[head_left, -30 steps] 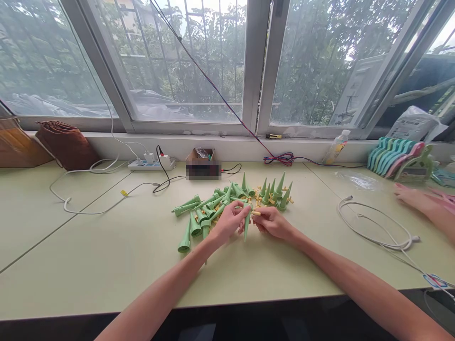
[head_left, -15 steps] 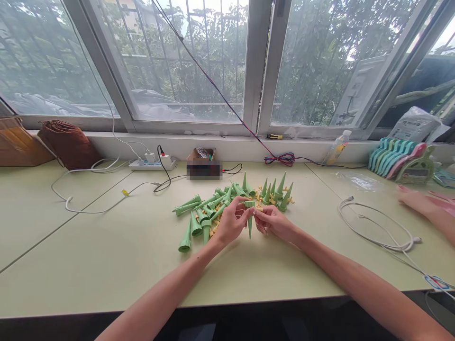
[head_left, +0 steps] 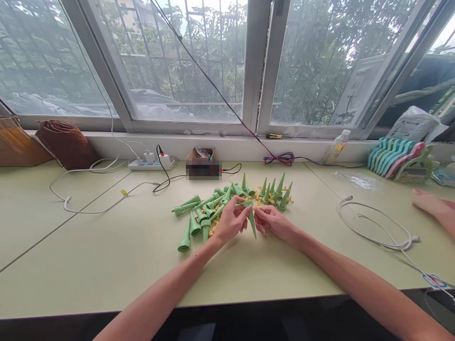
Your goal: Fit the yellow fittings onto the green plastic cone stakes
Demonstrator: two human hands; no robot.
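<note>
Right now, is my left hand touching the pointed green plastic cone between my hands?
Touching: the head view shows the left hand pinching the pointed green plastic cone at its wide end.

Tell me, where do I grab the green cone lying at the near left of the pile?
I'd pinch the green cone around its wide end, which faces you, coming from above. It lies flat on the table, tip toward the pile, with both sides of that end free.

My left hand [head_left: 231, 222], right hand [head_left: 273, 221] together on spike [head_left: 252, 221], before spike pile [head_left: 209, 208] on table [head_left: 106, 246]; box [head_left: 203, 163] behind pile, power strip [head_left: 151, 164] left, cable [head_left: 377, 227] right.
</note>
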